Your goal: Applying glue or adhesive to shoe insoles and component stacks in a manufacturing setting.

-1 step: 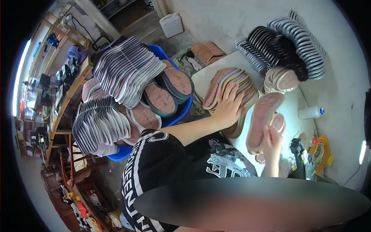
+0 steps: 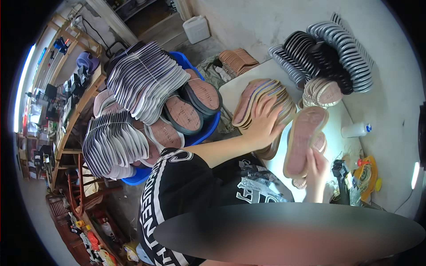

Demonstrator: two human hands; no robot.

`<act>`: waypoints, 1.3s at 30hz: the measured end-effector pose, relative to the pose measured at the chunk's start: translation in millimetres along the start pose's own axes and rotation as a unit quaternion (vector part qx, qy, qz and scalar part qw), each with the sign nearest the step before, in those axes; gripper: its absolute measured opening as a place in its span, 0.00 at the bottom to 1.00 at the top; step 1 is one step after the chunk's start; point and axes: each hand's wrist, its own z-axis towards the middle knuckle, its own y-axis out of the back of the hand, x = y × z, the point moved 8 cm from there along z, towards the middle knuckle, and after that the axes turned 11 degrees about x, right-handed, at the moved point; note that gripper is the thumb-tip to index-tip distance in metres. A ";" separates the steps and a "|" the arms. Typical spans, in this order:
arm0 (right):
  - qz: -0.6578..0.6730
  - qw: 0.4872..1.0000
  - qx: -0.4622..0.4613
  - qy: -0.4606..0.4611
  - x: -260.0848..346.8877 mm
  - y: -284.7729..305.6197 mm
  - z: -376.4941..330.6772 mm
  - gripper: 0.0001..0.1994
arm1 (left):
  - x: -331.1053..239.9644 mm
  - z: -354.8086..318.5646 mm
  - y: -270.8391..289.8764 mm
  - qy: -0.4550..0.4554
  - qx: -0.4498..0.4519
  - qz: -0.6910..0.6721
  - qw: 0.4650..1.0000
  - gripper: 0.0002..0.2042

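My left hand [image 2: 262, 128] rests with spread fingers on a fanned row of pinkish-brown shoe soles [image 2: 256, 98] with pale and coloured edges, on a light tabletop [image 2: 235, 91]. Between thumb and fingers, my right hand [image 2: 318, 167] grips a single shoe sole [image 2: 303, 141]. That sole is held up, tilted, its pink face with a pale rim showing. Partly hidden behind it are smaller round-ended pieces [image 2: 320, 141]. Beyond the hands lies a small beige bundle of soles [image 2: 326, 92].
Blue tub [image 2: 216, 128] at left overflows with bundled white-edged soles [image 2: 148, 82] and grey-edged ones [image 2: 204, 92]. Black and silvery stacks [image 2: 344, 53] stand against the wall. At right are a white bottle [image 2: 356, 130], a black clamp-like stand [image 2: 341, 173] and an orange basket [image 2: 368, 175].
The sole in my right hand has turned slightly, so its pink face shows more broadly. My left hand stays on the row with hardly any shift.
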 end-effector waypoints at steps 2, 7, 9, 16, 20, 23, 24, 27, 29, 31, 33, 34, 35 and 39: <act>0.126 0.992 -0.011 0.001 1.0 12.7 -17.1 0.10 | -28.8 5.7 11.8 -0.088 -0.044 -0.124 0.987 0.32; 0.104 0.992 0.062 0.044 -12.3 16.9 -39.1 0.09 | -73.3 36.2 -43.2 0.068 0.213 -0.761 0.609 0.24; 0.372 0.926 0.043 0.050 -23.6 11.3 -38.7 0.10 | -96.0 41.3 -53.1 0.065 0.237 -0.760 0.602 0.22; 0.393 0.914 -0.025 0.096 -24.9 49.1 -36.6 0.18 | -166.9 37.4 -87.6 0.052 0.307 -0.754 0.578 0.24; 0.326 0.945 -0.009 0.000 -29.2 73.1 -49.5 0.08 | -163.1 59.3 -74.1 -0.029 0.168 -0.673 0.719 0.14; 0.156 0.978 -0.135 0.026 -18.4 92.1 -62.3 0.10 | -169.3 66.0 -78.7 -0.057 0.142 -0.599 0.786 0.13; 0.154 0.977 -0.149 -0.012 -24.4 91.6 -64.9 0.10 | -170.4 66.8 -79.9 -0.053 0.139 -0.595 0.790 0.13; 0.214 0.966 -0.147 0.010 -31.2 95.7 -72.9 0.15 | -175.9 69.1 -96.3 0.008 0.208 -0.619 0.757 0.13; 0.297 0.947 -0.117 -0.028 -46.4 91.4 -76.5 0.19 | -180.0 76.9 -106.8 0.037 0.232 -0.626 0.743 0.13; 0.276 0.957 -0.064 -0.053 -54.2 87.9 -82.2 0.28 | -183.0 85.0 -124.7 0.080 0.244 -0.634 0.730 0.13; 0.365 0.930 0.008 -0.042 -54.7 71.8 -91.7 0.20 | -186.9 92.6 -140.9 0.099 0.254 -0.619 0.736 0.14; 0.407 0.907 0.041 -0.098 -62.1 58.5 -98.3 0.18 | -191.7 95.5 -148.3 0.093 0.272 -0.619 0.731 0.14; 0.456 0.885 0.042 -0.088 -61.9 57.5 -108.0 0.15 | -196.0 96.2 -156.2 0.094 0.281 -0.618 0.728 0.16; 0.524 0.848 -0.003 -0.076 -63.1 50.7 -123.7 0.15 | -196.2 98.9 -163.9 0.094 0.291 -0.558 0.772 0.17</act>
